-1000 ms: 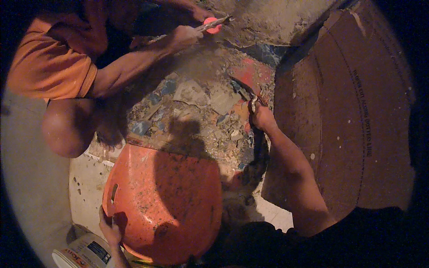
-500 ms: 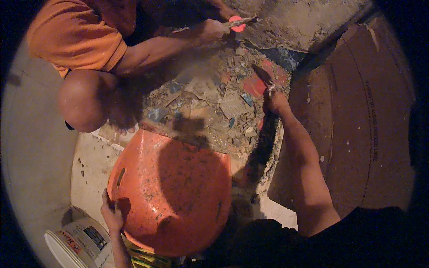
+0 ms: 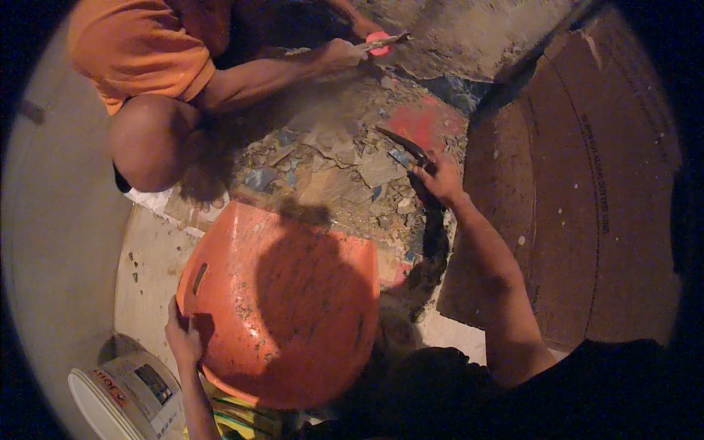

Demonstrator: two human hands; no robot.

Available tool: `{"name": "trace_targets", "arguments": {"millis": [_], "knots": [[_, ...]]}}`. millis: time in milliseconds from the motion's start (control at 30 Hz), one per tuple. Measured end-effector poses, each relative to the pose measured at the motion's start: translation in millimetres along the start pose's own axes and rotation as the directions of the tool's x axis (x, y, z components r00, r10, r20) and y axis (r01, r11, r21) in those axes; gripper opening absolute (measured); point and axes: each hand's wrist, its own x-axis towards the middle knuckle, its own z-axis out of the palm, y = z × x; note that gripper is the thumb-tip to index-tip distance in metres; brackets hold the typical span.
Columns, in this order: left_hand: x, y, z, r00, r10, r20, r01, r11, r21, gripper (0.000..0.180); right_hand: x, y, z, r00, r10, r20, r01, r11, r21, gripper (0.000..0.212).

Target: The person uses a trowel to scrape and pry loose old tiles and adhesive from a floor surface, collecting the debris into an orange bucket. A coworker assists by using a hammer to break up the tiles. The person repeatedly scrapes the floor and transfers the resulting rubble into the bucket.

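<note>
Gripping the orange plastic scoop (image 3: 282,308) by its left rim with the left hand (image 3: 182,337), holding a dark-bladed hand tool (image 3: 405,143) in the right hand (image 3: 441,182) over the right side of the rubble (image 3: 363,172), apparently gathering debris, likely needing a pull toward the scoop's far edge.

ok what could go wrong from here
The bare right hand, gripping a dark-bladed tool, might get scraped on the broken rubble close by. The orange tub could slip, as only the left hand appears to steady it. The co-worker's foot looks bare beside that rubble, so a jagged piece might cut it.
</note>
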Motion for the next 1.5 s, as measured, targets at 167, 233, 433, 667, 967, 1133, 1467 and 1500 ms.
{"name": "trace_targets", "arguments": {"millis": [167, 233, 433, 667, 967, 1133, 1467, 1500], "knots": [[2.4, -33.3, 2.6, 0.996, 0.058, -0.061, -0.062, 0.996, -0.058, 0.063, 34.3, -49.1, 17.3, 0.959, -0.264, -0.099, 0.247, 0.956, -0.161, 0.045], [-0.1, -34.9, 2.0, 0.994, 0.087, -0.067, -0.09, 0.995, -0.043, 0.062, 36.8, -62.0, 20.6, 0.964, -0.267, 0.007, 0.262, 0.94, -0.217, 0.041], [1.6, -15.4, -0.2, 1.0, -0.013, -0.005, 0.013, 1.0, -0.007, 0.061, 40.0, -51.2, 55.9, 0.959, 0.046, 0.281, 0.085, 0.895, -0.439, 0.033], [1.0, -24.9, -0.9, 0.996, 0.074, -0.059, -0.072, 0.996, 0.043, 0.063, 34.9, -49.7, 67.8, 0.977, 0.106, 0.185, -0.016, 0.902, -0.431, 0.026], [2.4, -28.5, 1.3, 0.999, 0.038, -0.019, -0.039, 0.998, -0.041, 0.062, 10.8, -56.2, 60.9, 1.0, -0.025, 0.01, 0.026, 0.991, -0.13, 0.029], [3.6, -31.6, 5.3, 0.992, 0.115, -0.053, -0.117, 0.993, -0.035, 0.062, -28.2, -86.2, 58.3, 0.993, -0.002, 0.118, -0.039, 0.94, 0.34, 0.028], [3.4, -32.9, 3.2, 0.998, -0.047, -0.043, 0.049, 0.998, 0.047, 0.061, -105.4, -213.5, 24.6, 0.755, -0.033, 0.654, -0.574, 0.449, 0.685, 0.025], [3.6, -33.3, 4.2, 0.998, 0.003, -0.066, 0.002, 0.997, 0.083, 0.061, -111.9, -222.6, 22.7, 0.794, -0.067, 0.604, -0.512, 0.462, 0.724, 0.021]]}}
